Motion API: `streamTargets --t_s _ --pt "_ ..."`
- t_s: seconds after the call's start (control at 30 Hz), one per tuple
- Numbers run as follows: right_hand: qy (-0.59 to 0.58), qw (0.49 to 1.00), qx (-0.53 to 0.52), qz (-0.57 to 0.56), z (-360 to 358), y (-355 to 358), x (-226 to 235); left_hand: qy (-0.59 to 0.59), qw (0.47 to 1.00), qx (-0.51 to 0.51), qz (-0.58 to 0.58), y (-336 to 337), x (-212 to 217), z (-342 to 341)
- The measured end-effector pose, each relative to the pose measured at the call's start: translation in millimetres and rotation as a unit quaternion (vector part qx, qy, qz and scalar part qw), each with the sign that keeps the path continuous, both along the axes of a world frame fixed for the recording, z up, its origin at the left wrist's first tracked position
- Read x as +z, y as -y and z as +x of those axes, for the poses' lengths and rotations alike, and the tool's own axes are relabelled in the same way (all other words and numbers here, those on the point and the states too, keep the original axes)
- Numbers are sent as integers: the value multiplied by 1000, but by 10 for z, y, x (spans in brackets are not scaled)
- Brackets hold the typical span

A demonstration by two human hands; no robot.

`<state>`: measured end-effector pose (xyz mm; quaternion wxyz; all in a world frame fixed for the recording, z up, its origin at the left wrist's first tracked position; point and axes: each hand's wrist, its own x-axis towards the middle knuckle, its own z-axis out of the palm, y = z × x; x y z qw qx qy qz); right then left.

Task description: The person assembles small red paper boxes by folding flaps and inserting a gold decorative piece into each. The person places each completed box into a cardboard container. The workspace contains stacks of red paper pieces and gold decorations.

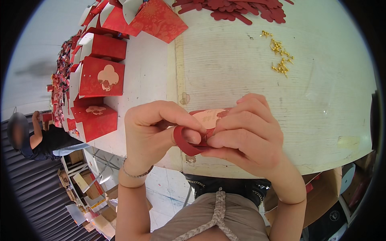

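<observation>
I've got left hand (148, 126) and right hand (253, 134) both pinched closed on the curled red strip (188, 149), above the table (317, 148)'s near edge; best to press evenly and hold the loop untwisted.

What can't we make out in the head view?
All head view:
- Far end of the red strip: hidden by the right hand.
- Underside of the red piece with the pale panel: turned away, partly covered by the left hand and right hand.
- Full pile of dark red flower-shaped pieces: cut off by the top edge.
- Gold fasteners: exact count, too small and overlapping.
</observation>
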<state>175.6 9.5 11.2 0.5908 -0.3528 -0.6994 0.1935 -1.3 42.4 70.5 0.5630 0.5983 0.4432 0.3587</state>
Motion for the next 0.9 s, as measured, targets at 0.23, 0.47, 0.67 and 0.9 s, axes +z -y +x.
streamTargets --t_s 0.23,0.47,0.67,0.9 --pt "-10 1000 19 3 14 -12 13 19 1000 -25 5 -36 -12 -74" --pt "-12 1000 21 8 12 -3 -20 33 999 -19 16 -13 -22 -51" --pt "-14 1000 25 3 14 -5 0 3 999 -13 -47 -62 102 -42" --pt "-21 1000 15 5 -9 -12 -1 -46 999 2 -2 4 135 21"
